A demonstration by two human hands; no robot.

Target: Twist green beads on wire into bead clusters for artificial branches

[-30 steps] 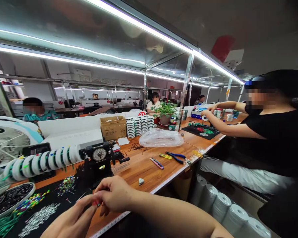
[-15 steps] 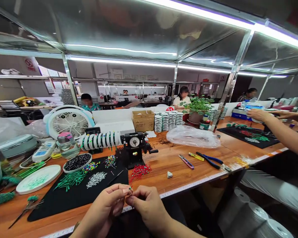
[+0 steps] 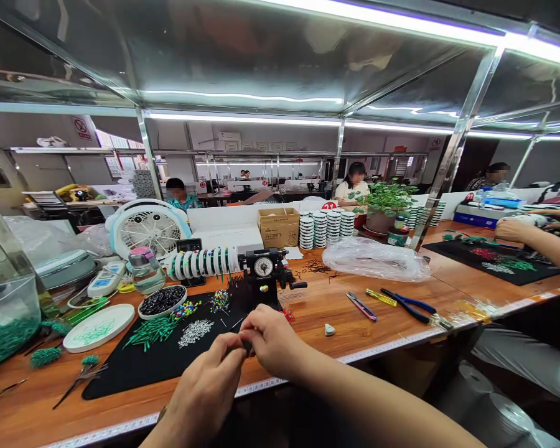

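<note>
At the far left of the table (image 3: 308, 314) a clear bin (image 3: 7, 317) is holding green pieces, and just right of it a white plate (image 3: 98, 318) is lying flat on the wood. Behind them a small white fan (image 3: 148, 227) is facing you. A bowl of black beads (image 3: 162, 301) is sitting at the back edge of the black mat (image 3: 135, 367), and on the mat itself green sticks (image 3: 150, 331), a heap of small silver pieces (image 3: 195, 331) and a scatter of coloured beads (image 3: 220, 301) are lying side by side.

Your left hand (image 3: 210, 389) is hovering over the near edge of the mat, fingers curled shut, with the fingertips pinching a small dark piece (image 3: 246, 346) that is mostly hidden. Your right hand (image 3: 273, 341) is meeting it from the right, also curled closed, thumb and forefinger pressing on the same piece, so both hands are touching at the fingertips just in front of the black dial machine (image 3: 262, 277). A rod of white spools (image 3: 200, 262) is sticking out of that machine to the left.

Further right, small cutters (image 3: 361, 306) and blue-handled pliers (image 3: 408, 305) are lying on the bare wood, with a crumpled clear bag (image 3: 376, 260) behind them. At the far right a co-worker's hands (image 3: 513, 229) are working above a second black mat (image 3: 492, 262).
</note>
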